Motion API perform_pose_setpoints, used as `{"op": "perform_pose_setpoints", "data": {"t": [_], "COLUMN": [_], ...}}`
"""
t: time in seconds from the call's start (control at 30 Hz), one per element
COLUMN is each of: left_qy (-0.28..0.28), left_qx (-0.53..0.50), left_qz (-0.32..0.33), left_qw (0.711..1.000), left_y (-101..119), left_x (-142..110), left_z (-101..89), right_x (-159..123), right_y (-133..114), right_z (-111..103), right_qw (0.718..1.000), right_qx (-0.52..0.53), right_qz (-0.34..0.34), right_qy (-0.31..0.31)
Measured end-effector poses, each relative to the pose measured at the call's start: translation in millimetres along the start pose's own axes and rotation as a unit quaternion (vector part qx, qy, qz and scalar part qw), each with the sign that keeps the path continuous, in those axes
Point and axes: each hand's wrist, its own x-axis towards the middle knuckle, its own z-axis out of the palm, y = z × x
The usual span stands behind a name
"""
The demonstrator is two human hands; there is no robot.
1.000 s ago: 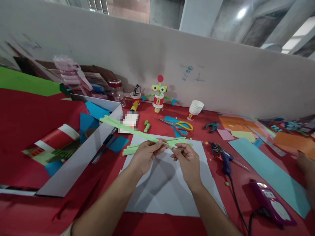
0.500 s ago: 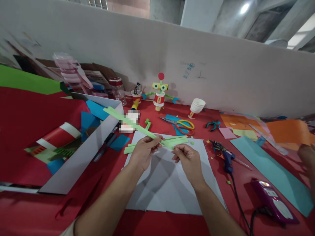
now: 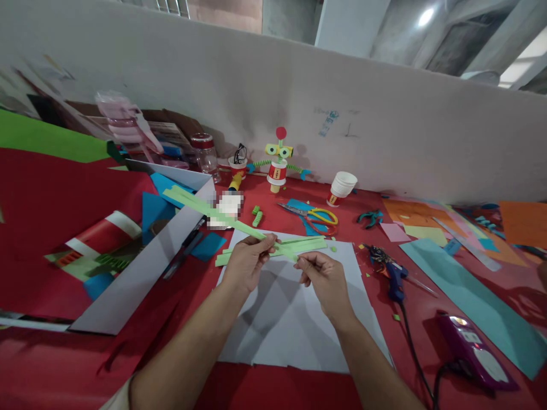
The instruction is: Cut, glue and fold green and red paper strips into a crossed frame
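My left hand (image 3: 250,259) is closed on light green paper strips (image 3: 200,206), pinching them between thumb and fingers. Their long ends slant up to the left, over the box's edge. My right hand (image 3: 320,276) is closed too, its fingertips pinching the near end of the strips. Behind both hands, more green paper strips (image 3: 310,245) lie across a white board (image 3: 282,330). A small folded green paper spring (image 3: 257,216) sits beyond the board. Scissors (image 3: 316,217) with yellow and red handles rest on a blue paper piece.
A paper-cup figure (image 3: 277,171) and stacked paper cups (image 3: 343,185) stand at the back. To the right are a glue gun (image 3: 396,279), pliers (image 3: 370,218), a purple power strip (image 3: 476,353) and teal paper (image 3: 470,302). A white-walled box (image 3: 141,265) holds craft pieces at left.
The held strips have shifted left and slightly down, with my left hand moving a little left. At the far right, another person's hand and the orange paper have moved.
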Motion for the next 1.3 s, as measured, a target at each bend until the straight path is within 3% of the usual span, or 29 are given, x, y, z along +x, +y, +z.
{"op": "perform_pose_setpoints", "data": {"t": [0.27,0.47,0.67,0.9,0.97,1.13,1.3], "left_qy": [0.020,-0.023,-0.063,-0.068,-0.081,-0.136,-0.104], "left_qx": [-0.005,0.039,0.049,0.061,0.069,0.107,0.119], "left_qz": [-0.017,-0.024,-0.025,-0.029,-0.033,-0.062,-0.061], "left_qw": [1.000,0.999,0.997,0.995,0.994,0.983,0.986], "left_y": [-4.0,-14.3,-9.0,-12.3,-13.5,-4.8,-3.2], "left_x": [1.9,-6.9,-7.5,-7.2,-8.8,-7.1,-3.6], "left_z": [-0.8,3.4,2.0,2.9,3.8,0.4,-1.9], "right_x": [-0.8,-3.3,-0.6,-5.3,-6.4,-4.9,-6.4], "right_y": [0.0,-3.5,-2.5,-5.5,-6.5,-6.7,-7.2], "right_z": [-4.4,-7.4,-9.4,-6.7,-5.6,-7.4,-5.4], "right_qw": [0.994,0.946,0.935,0.848,0.852,0.893,0.903], "right_qx": [-0.090,-0.265,-0.313,-0.470,-0.468,-0.415,-0.388], "right_qz": [-0.053,-0.181,-0.148,-0.232,-0.222,-0.157,-0.158], "right_qy": [-0.006,-0.047,-0.081,-0.074,-0.072,-0.080,-0.095]}}
